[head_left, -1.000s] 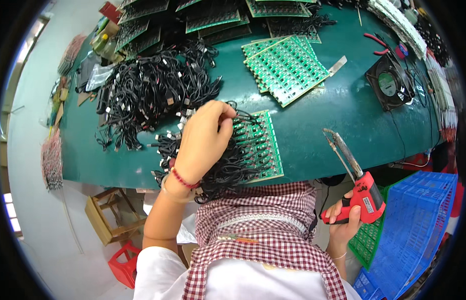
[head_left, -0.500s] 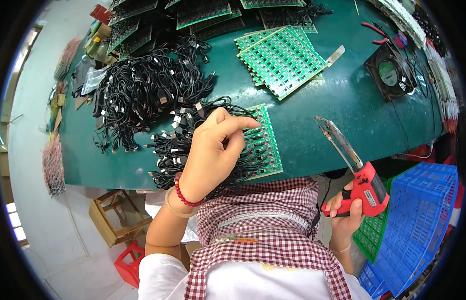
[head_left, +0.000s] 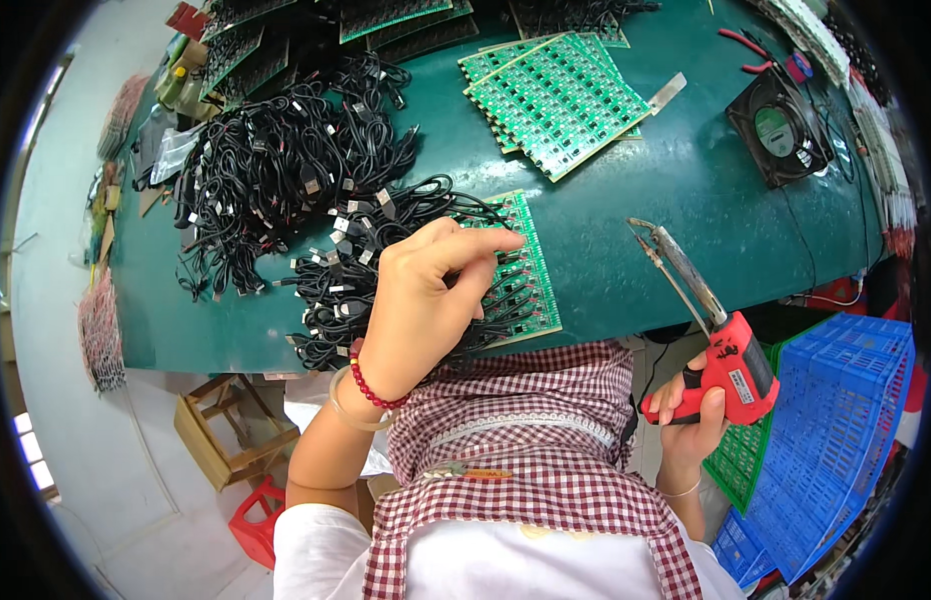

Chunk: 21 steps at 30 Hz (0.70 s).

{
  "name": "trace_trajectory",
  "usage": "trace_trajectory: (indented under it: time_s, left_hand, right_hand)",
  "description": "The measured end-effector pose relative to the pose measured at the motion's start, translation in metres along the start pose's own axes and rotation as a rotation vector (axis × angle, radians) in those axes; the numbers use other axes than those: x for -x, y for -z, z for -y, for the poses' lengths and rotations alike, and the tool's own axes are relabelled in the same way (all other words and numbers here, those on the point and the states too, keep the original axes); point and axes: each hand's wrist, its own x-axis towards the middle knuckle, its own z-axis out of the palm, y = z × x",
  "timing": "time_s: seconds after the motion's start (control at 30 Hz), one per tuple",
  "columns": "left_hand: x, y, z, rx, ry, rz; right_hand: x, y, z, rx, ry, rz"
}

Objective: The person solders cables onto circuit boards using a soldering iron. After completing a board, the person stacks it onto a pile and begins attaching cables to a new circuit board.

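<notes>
My left hand (head_left: 426, 285) is over a green circuit board (head_left: 536, 270) at the table's front edge. Its thumb and index finger are pinched close to the board's surface; whatever they hold is too small to make out. Black USB cables (head_left: 351, 255) spread from that board to the left, partly under my hand and wrist. In my right hand (head_left: 691, 415) is a red soldering gun (head_left: 736, 375), gripped by its handle. Its long metal barrel and thin feed tube point up and left, with the tip apart from the board.
A large heap of black cables (head_left: 276, 170) lies at the left. Farther back are stacked green circuit boards (head_left: 556, 105) with a flat blade (head_left: 669, 93) beside them. A black fan (head_left: 778, 128) and red-handled pliers (head_left: 746, 45) sit at the right. Blue crates (head_left: 836, 400) stand below the table's right edge.
The view has shifted slightly, so the table things sit a little higher. My left index finger and thumb remain near the board; the soldering gun stays in my right hand, barely moved.
</notes>
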Motion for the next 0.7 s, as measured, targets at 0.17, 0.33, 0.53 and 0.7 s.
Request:
trace_trajectory:
  time_s: [0.17, 0.33, 0.53, 0.7]
  left_hand:
    - [0.003, -0.002, 0.001, 0.014, 0.023, 0.024]
    - [0.016, -0.016, -0.012, -0.345, -0.25, 0.17]
    - [0.037, -0.042, 0.015, -0.641, -0.389, 0.074]
    - [0.043, -0.055, 0.018, -0.69, -0.404, -0.038]
  right_hand:
    - [0.001, 0.002, 0.002, 0.013, -0.012, -0.003]
    - [0.003, 0.007, 0.002, 0.049, -0.017, -0.011]
    - [0.02, 0.02, 0.008, 0.04, -0.146, 0.058]
    - [0.035, 0.028, 0.001, 0.128, -0.239, 0.119]
